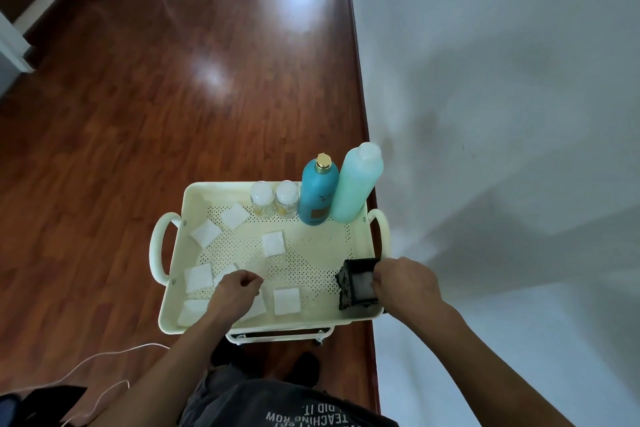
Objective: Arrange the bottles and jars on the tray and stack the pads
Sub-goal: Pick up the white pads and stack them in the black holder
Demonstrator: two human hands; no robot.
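Note:
A cream perforated tray [194, 198] tops a small cart. At its back right stand a dark blue bottle [318, 196] with a gold cap and a taller teal bottle [355, 191], with two small white-lidded jars [261, 199] [286, 198] to their left. Several white square pads [273, 243] lie scattered on the tray floor. A black open box [349, 282] holding white pads sits at the front right corner. My right hand [405, 288] pinches the box's right rim. My left hand [237, 291] is curled shut over the front-left pads, and nothing shows between its fingers.
A white wall [502, 114] runs close along the tray's right side. Dark wooden floor [173, 97] spreads to the left and beyond. A thin white cable [104, 357] lies on the floor at lower left. The tray has loop handles [157, 246] on both ends.

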